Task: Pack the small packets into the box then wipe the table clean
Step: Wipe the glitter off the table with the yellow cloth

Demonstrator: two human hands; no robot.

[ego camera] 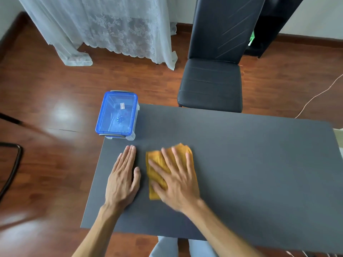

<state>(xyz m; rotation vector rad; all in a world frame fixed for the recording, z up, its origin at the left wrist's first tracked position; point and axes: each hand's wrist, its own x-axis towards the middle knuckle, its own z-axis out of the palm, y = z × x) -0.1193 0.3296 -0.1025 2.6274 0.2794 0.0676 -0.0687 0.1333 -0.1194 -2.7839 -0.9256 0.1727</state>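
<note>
Glossy reddish wood floor (pixel 55 86) catching daylight, white lace curtain (pixel 111 25) pooling at the back, black padded chair (pixel 211 84) facing the dark grey desk (pixel 259 164).

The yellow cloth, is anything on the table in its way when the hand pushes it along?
Almost nothing. The right hand presses flat on the yellow cloth, and the table is bare to its right and ahead. Only the left hand rests flat beside it, and the lidded blue box sits at the far left corner.
</note>
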